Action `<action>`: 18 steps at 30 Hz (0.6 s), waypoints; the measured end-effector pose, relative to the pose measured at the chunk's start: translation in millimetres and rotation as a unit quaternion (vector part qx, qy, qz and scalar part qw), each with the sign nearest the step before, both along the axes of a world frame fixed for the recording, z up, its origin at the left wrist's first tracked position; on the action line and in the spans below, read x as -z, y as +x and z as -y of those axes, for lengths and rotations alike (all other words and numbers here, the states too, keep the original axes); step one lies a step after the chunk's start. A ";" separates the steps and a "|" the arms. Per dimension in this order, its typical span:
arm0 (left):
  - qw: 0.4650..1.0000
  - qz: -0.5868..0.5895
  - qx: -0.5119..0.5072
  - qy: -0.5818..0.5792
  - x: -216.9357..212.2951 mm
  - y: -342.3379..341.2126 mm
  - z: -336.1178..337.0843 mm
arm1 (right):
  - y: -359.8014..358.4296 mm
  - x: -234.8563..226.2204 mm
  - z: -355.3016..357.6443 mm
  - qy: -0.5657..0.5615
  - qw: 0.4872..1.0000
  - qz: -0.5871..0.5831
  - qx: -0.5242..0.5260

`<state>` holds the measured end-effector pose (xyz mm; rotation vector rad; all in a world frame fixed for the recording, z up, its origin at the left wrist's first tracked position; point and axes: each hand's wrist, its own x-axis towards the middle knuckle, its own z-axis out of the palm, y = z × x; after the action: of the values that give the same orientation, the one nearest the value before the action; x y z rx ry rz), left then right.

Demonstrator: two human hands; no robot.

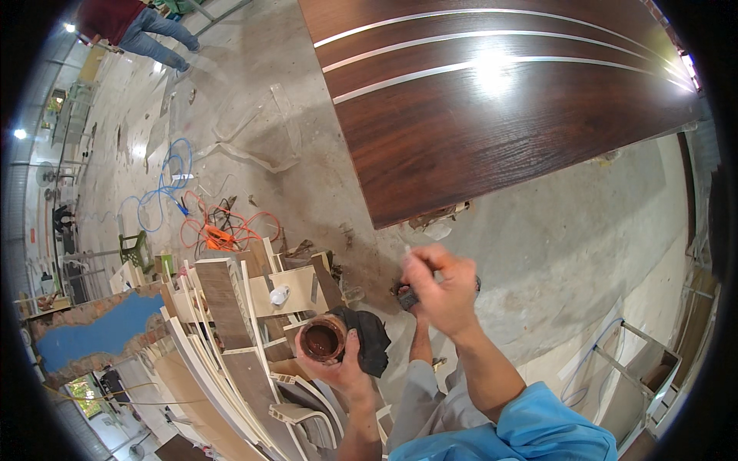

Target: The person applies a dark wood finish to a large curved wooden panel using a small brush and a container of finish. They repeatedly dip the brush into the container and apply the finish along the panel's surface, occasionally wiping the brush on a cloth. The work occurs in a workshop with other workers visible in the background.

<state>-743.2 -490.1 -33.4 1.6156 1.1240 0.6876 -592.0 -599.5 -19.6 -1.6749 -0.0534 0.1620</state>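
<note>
My left hand (pixel 338 369) grips a small round jar (pixel 322 340) of dark brown paste, with a black cloth (pixel 371 338) bunched against it. To the right and a little higher, my right hand (pixel 440 288) is closed around a thin tool; its dark end (pixel 407 298) shows below the fingers. Both hands hover over the concrete floor, in front of a large glossy dark-brown wooden panel (pixel 477 131) with three silver inlay strips.
A stack of cut wooden boards and curved pieces (pixel 231 338) lies on the left. Orange (pixel 223 230) and blue cables (pixel 165 184) sprawl across the floor beyond it. Another person (pixel 131 27) stands at the far upper left. A metal frame (pixel 638 369) stands at the right.
</note>
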 end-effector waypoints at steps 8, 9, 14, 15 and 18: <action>1.000 0.001 -0.005 -0.018 -5.3 3.6 1.6 | 12.1 1.3 34.9 0.042 0.986 -0.048 0.156; 1.000 -0.006 -0.004 -0.012 -5.1 3.4 0.8 | 10.1 2.0 30.1 0.035 0.990 -0.050 0.129; 1.000 -0.010 0.007 0.007 -0.9 2.2 0.1 | -3.8 0.8 -21.4 -0.010 0.999 0.010 -0.037; 1.000 -0.014 0.008 0.010 -0.5 1.4 0.5 | -7.3 -2.5 -27.0 -0.002 0.998 0.006 -0.055; 0.999 -0.029 0.007 0.021 0.8 0.5 -0.1 | -8.9 -8.1 -28.5 0.011 0.998 0.009 -0.056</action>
<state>-742.7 -489.9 -34.2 1.6876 1.1462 0.6628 -600.9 -570.9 -11.5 -1.6526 -0.1622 0.2291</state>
